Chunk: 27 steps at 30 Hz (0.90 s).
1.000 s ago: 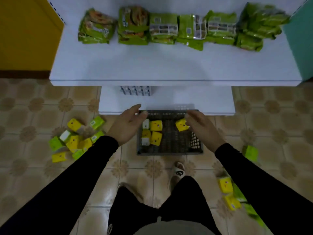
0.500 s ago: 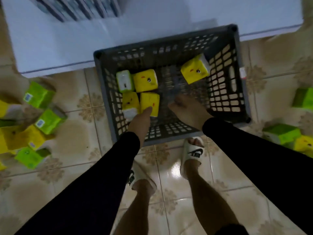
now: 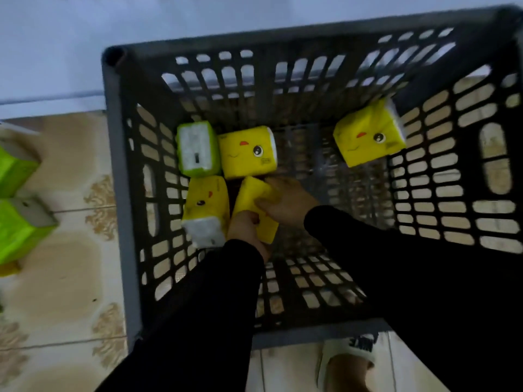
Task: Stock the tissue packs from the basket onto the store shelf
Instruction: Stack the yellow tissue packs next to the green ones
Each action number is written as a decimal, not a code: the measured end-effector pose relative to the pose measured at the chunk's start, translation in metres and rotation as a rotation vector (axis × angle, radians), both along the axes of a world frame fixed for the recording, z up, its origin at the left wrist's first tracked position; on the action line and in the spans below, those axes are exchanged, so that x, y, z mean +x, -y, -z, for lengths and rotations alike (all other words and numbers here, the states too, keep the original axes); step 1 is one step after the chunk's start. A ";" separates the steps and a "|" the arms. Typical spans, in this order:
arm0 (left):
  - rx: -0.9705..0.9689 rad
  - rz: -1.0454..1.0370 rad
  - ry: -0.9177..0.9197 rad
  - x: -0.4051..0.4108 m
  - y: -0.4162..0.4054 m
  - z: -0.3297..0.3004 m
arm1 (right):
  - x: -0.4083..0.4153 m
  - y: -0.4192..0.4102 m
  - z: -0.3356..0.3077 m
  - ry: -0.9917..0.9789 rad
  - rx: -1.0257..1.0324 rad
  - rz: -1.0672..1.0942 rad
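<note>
Grey slatted basket (image 3: 119,193) on tiled floor (image 3: 65,278), far rim against white shelf (image 3: 56,52).
Your left hand (image 3: 246,230) and right hand (image 3: 285,202) both inside basket, fingers curled round same yellow tissue pack (image 3: 250,198), tilted on edge.
Loose in basket: second yellow pack (image 3: 206,210) just left of it, green pack (image 3: 198,148), yellow face pack (image 3: 247,151), corner pack (image 3: 368,137) apart at far right.
Green packs (image 3: 17,222) on floor, left of basket.

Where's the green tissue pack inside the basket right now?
In the head view, the green pack lies at the basket's far-left, against the left wall, beside a yellow pack.
</note>
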<state>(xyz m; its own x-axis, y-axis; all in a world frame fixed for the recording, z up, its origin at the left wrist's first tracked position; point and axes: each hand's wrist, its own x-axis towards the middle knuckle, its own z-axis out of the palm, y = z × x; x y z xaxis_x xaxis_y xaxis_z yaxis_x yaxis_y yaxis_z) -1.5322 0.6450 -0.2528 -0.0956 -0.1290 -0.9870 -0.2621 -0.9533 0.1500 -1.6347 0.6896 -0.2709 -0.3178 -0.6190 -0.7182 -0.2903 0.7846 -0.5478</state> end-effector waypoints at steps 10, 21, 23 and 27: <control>-0.228 0.497 -0.056 -0.025 0.011 -0.261 | -0.016 -0.069 -0.267 -0.276 -0.218 0.441; -1.266 1.120 -0.331 -0.058 0.060 -0.694 | -0.032 -0.064 -0.685 -0.484 -0.784 0.751; -1.318 1.121 -0.423 -0.052 0.063 -0.759 | -0.027 -0.064 -0.746 -0.529 -0.892 0.765; -1.469 1.085 -0.566 -0.033 0.068 -0.868 | -0.014 -0.059 -0.845 -0.616 -1.018 0.749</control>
